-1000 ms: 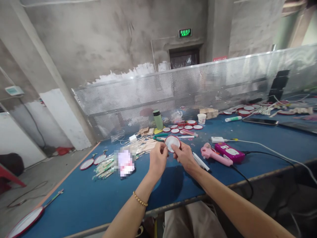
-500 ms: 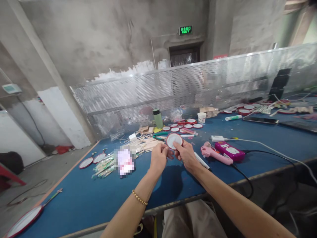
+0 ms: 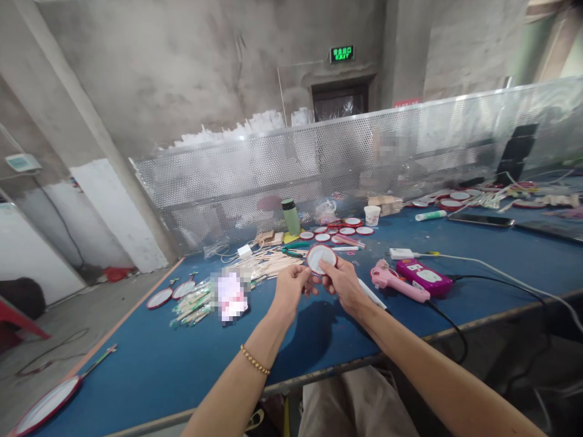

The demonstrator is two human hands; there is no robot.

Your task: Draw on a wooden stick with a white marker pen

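Observation:
My right hand [image 3: 341,282] grips a small round white disc with a red rim [image 3: 320,257], its thumb lying on the white face. My left hand [image 3: 294,285] is just left of the disc's lower edge, thumb and forefinger pinched together. What that pinch holds, if anything, is too small to make out. Both hands are above the blue table [image 3: 255,352]. Right of them lie a pink glue gun [image 3: 398,280] and a purple box [image 3: 423,277] with a cable. Behind the hands are thin wooden sticks [image 3: 277,264] and green-handled pliers [image 3: 295,247].
Several similar discs [image 3: 322,238] lie farther back, near a green bottle [image 3: 290,217] and a paper cup [image 3: 371,215]. Left are wrapped sticks [image 3: 194,309], a blurred-out item [image 3: 231,296] and round red-rimmed pieces with handles [image 3: 48,403]. A perforated metal screen [image 3: 255,176] borders the table.
My left hand has shifted slightly left and down, away from the disc. The disc stays in my right hand, nearly unmoved.

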